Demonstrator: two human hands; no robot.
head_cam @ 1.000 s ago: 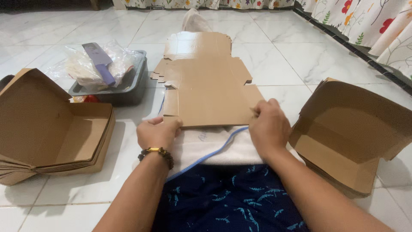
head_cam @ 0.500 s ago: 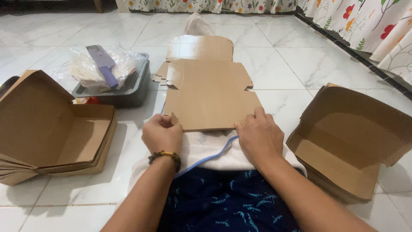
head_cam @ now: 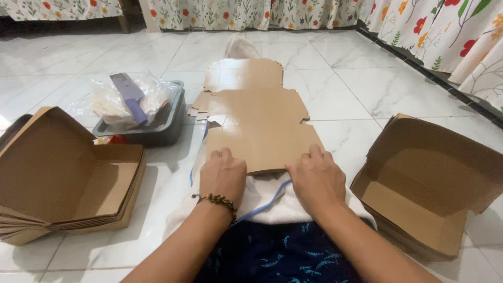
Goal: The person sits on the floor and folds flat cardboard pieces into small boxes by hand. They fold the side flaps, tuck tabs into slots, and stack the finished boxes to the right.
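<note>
While I sit on a white marble-look tiled floor (head_cam: 367,78), my left hand (head_cam: 222,175) and right hand (head_cam: 314,178) press flat, fingers together, on the near edge of a flat cardboard box blank (head_cam: 257,123) lying across my lap. It looks light, stiff and creasable, best gripped at its edges. Stacks of folded boxes (head_cam: 63,173) flank me; floral curtains (head_cam: 445,31) hang behind.
</note>
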